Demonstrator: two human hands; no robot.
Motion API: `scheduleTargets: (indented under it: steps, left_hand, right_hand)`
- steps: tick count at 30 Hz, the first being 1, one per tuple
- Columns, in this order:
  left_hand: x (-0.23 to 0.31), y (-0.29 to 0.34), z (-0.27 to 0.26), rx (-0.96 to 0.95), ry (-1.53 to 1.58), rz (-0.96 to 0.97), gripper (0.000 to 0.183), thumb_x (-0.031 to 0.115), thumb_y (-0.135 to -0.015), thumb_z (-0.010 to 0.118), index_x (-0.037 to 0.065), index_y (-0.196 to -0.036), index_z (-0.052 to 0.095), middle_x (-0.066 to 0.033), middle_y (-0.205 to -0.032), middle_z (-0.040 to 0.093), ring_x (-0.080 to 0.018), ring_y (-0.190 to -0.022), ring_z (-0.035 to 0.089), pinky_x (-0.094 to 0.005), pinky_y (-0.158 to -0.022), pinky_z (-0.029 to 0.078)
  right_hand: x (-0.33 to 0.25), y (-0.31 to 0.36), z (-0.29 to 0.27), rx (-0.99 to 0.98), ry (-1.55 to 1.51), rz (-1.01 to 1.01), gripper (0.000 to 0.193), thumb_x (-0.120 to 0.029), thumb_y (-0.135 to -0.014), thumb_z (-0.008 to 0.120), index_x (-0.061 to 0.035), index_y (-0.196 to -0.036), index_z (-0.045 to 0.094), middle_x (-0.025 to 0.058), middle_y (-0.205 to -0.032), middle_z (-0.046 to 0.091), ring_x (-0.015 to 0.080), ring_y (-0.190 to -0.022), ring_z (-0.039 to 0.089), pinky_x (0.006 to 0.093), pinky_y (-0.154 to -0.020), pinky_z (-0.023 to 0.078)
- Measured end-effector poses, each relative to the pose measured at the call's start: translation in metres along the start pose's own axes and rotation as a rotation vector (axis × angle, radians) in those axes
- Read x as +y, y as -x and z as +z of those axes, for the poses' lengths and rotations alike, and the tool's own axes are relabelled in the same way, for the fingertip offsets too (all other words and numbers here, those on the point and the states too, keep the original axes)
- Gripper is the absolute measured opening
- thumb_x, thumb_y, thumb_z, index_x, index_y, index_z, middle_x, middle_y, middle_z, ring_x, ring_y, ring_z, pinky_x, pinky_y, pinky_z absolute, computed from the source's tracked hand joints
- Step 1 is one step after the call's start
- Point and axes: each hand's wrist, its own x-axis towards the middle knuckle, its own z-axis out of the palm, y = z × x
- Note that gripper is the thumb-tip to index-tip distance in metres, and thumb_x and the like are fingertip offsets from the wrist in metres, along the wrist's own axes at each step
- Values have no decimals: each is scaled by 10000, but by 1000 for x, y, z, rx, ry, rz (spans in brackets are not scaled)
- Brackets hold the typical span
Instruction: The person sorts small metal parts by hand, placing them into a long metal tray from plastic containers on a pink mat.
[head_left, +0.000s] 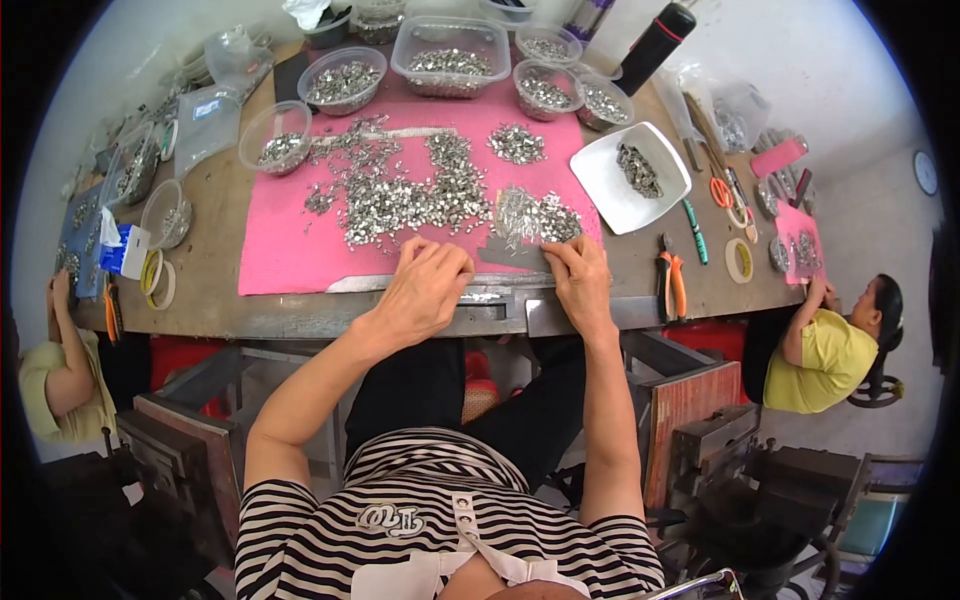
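Note:
My left hand (425, 285) is closed, with thumb and fingertips pinched together at the front of a large pile of small shiny metal pieces (410, 205). Whatever lies in that pinch is too small to make out. My right hand (582, 285) is closed too, its fingertips together at the right end of a flat grey plate (510, 252); I cannot tell what they hold. Just beyond the plate lies a smaller heap of thin metal pieces (535, 215). Both heaps rest on a pink mat (285, 245).
Plastic tubs (450, 75) of metal parts line the back. A white square dish (620, 205) holds darker pieces. Orange-handled pliers (672, 285), tape (739, 260) and scissors (722, 192) lie at right, below a black flask (657, 47). Co-workers sit at left and right (822, 360).

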Motion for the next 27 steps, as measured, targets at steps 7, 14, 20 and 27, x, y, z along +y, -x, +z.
scheduleTargets:
  steps: [7,14,20,27]
  left_hand:
    - [-2,9,0,-50,80,0,102,58,-871,652,39,-937,576,-102,-904,572,-293,-859,558,-418,-849,412]
    - [0,7,1,-64,68,41,122,64,-860,662,30,-937,573,-116,-893,560,-318,-847,566,-428,-772,472]
    - [3,2,-3,-114,-2,82,127,74,-865,663,29,-929,563,-116,-893,555,-317,-845,580,-431,-742,498]
    - [0,-1,-4,-200,-94,124,125,94,-882,644,16,-933,561,-129,-909,565,-330,-858,604,-439,-721,521]
  right_hand:
    - [-3,-1,0,-3,37,-56,91,-40,-863,720,-28,-945,682,96,-830,593,286,-811,598,395,-760,447]
    - [-59,22,9,-66,-456,79,53,12,-915,637,2,-942,592,130,-921,621,293,-850,605,377,-783,482]
    - [-66,34,23,-38,-470,58,51,23,-932,617,14,-964,577,140,-974,630,278,-873,616,352,-799,494]
    - [-67,36,24,-46,-538,122,47,24,-938,610,15,-967,575,139,-995,641,259,-862,616,345,-787,492]
